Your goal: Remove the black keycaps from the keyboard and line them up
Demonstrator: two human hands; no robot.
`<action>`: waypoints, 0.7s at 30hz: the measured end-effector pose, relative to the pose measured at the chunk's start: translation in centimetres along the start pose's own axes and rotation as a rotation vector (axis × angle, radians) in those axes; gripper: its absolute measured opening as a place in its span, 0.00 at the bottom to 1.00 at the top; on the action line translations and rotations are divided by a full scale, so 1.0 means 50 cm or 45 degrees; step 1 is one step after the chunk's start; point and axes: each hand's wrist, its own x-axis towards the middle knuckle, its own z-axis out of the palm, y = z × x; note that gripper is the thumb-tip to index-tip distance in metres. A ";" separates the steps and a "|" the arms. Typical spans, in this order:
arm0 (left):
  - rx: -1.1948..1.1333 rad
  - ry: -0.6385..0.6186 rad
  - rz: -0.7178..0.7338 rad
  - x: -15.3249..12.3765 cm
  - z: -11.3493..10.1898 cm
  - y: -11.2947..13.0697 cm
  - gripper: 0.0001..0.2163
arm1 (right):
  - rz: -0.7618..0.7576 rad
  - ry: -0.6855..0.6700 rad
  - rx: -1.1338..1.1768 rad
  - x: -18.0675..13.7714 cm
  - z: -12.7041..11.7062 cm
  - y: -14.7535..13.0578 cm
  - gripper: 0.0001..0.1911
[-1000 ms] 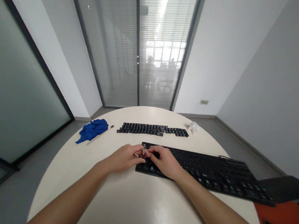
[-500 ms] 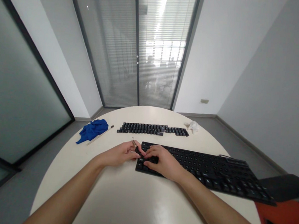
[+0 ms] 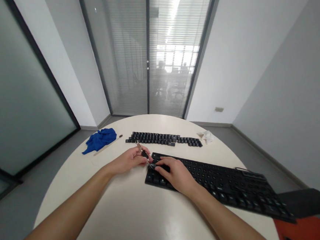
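Note:
My left hand (image 3: 126,162) is closed around a small keycap puller (image 3: 144,154) with a dark middle and thin metal ends. One of its ends reaches a dark keycap (image 3: 152,166) over the left end of a black keyboard (image 3: 213,178). The thumb and forefinger of my right hand (image 3: 176,176) are closed at that keycap, while the rest of this hand lies over the keyboard's left part. Bare key positions show across much of the keyboard, with larger keys along its near edge.
Rows of loose black keycaps (image 3: 153,138) lie beyond the keyboard on the round white table (image 3: 130,214). At the left are a blue cloth (image 3: 101,139) and a thin toothbrush (image 3: 106,146). A crumpled white tissue (image 3: 207,136) lies far right. An orange-red chair (image 3: 300,238) stands at the right.
My left hand has drawn slightly left and up, so the puller's thin end now shows between the hands. The right fingers have parted from the left ones and stay by the keyboard's left end.

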 end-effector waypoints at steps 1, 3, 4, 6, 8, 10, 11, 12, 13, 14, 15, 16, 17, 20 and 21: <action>0.004 0.030 0.006 0.000 0.001 0.001 0.13 | 0.028 0.019 0.020 0.000 -0.002 -0.001 0.11; 0.000 0.074 -0.005 0.000 0.002 0.001 0.15 | 0.072 0.037 0.057 0.000 -0.004 -0.002 0.12; 0.002 0.083 -0.009 0.000 0.003 0.000 0.15 | 0.085 0.039 0.064 0.001 -0.004 -0.003 0.12; 0.029 0.085 0.006 0.001 0.005 0.000 0.15 | 0.096 0.040 0.051 0.001 -0.004 -0.003 0.12; 0.070 0.095 0.034 0.001 0.009 0.002 0.14 | 0.099 0.047 0.026 0.002 -0.002 -0.003 0.12; 0.073 0.128 0.015 0.002 0.013 0.005 0.13 | 0.100 0.057 0.018 0.002 0.001 -0.004 0.12; 0.056 0.149 -0.022 0.002 0.015 0.007 0.14 | 0.099 0.062 0.019 0.002 0.002 -0.003 0.12; 0.029 0.170 -0.071 0.003 0.016 0.010 0.14 | 0.100 0.068 0.023 0.002 0.003 -0.003 0.12; 0.002 0.190 -0.118 0.003 0.018 0.012 0.14 | 0.106 0.072 0.031 0.002 0.003 -0.002 0.12; -0.021 0.208 -0.150 0.004 0.021 0.013 0.15 | 0.118 0.075 0.043 0.002 0.003 -0.001 0.12; -0.031 0.222 -0.161 0.005 0.024 0.014 0.15 | 0.135 0.078 0.061 0.002 0.002 0.000 0.12; -0.031 0.236 -0.151 0.006 0.028 0.014 0.15 | 0.153 0.082 0.081 0.002 0.002 0.001 0.12; -0.029 0.246 -0.131 0.007 0.033 0.013 0.15 | 0.165 0.084 0.101 0.002 0.001 0.003 0.12; -0.006 0.265 -0.089 0.010 0.049 0.008 0.14 | 0.165 0.097 0.140 0.003 -0.001 0.004 0.12; 0.021 0.255 -0.073 0.010 0.054 0.007 0.14 | 0.160 0.103 0.145 0.004 -0.001 0.003 0.12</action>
